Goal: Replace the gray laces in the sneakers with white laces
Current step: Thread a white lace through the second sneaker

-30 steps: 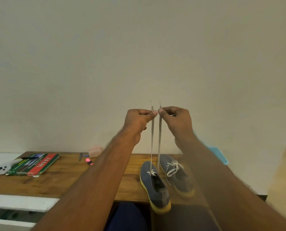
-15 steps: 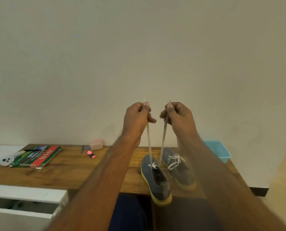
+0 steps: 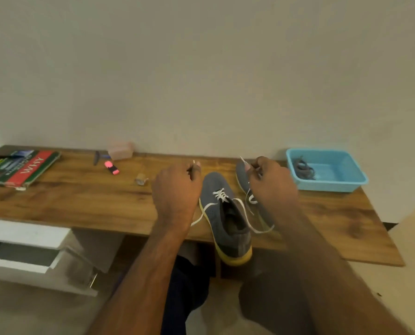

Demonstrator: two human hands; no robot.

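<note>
Head view: left hand (image 3: 177,187) and right hand (image 3: 271,182) each pinch one end of the white lace (image 3: 243,209) threaded through only the lowest eyelets of the near sneaker (image 3: 225,218), while the far sneaker (image 3: 245,182) appears laced white and gray laces (image 3: 303,166) lie in the blue tub (image 3: 332,184).

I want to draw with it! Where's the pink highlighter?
The pink highlighter lies on the wooden desk, left of the shoes, just before the pale pink box.
</note>
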